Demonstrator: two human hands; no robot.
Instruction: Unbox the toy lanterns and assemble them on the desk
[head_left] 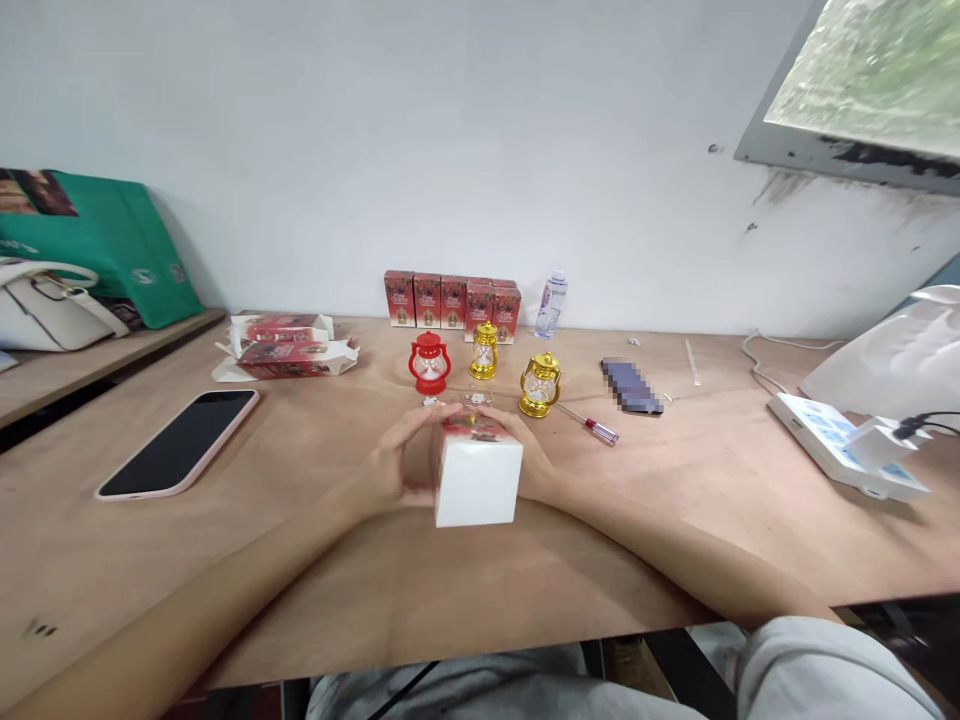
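Observation:
Between my two hands is a small carton [478, 482], red printed on its side with a plain white end facing me. My left hand [401, 460] grips its left side, and my right hand [531, 458] wraps its right side, with the fingers partly hidden behind it. Just beyond stand a red lantern [430, 364], a gold lantern [484, 352] and another gold lantern [540, 385]. Small metal and white bits [477, 398] lie between the lanterns and the carton. A screwdriver [600, 431] with a clear purplish handle rests right of my right hand.
Several red boxes [452, 302] line the wall beside a clear bottle [551, 305]. Opened cartons [292, 357] and a pink-cased phone [180, 445] lie left; a dark phone [631, 386] and a power strip [847, 450] are right. A green bag [120, 240] stands far left.

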